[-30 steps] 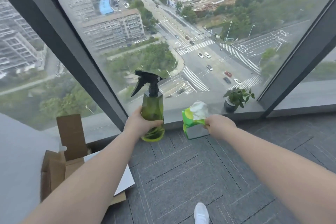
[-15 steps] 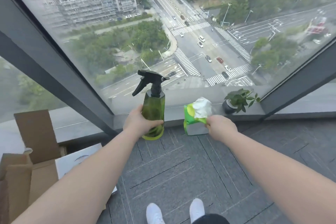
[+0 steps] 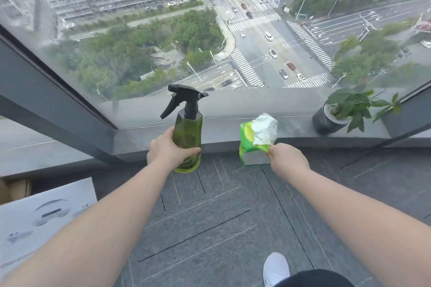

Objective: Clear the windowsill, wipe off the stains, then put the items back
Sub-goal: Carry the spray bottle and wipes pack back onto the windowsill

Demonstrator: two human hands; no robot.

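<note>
My left hand (image 3: pixel 166 150) grips a green spray bottle (image 3: pixel 188 133) with a black trigger head, held upright in the air just in front of the grey windowsill (image 3: pixel 224 131). My right hand (image 3: pixel 288 159) holds a green tissue pack (image 3: pixel 250 144) by its lower right corner, a white tissue sticking out of its top. The pack hangs in front of the sill edge, above the carpet. A small potted plant (image 3: pixel 335 115) in a dark round pot stands on the sill at the right.
Dark window frame posts slant down to the sill at the left (image 3: pixel 53 100) and the right (image 3: pixel 405 114). A white printed box (image 3: pixel 46 214) and brown cardboard (image 3: pixel 14 191) lie on the grey carpet at the lower left. My white shoe (image 3: pixel 276 268) shows at the bottom.
The view has tilted down and closed in on the sill. Both hands keep the bottle and the tissue pack, now nearer the sill edge.
</note>
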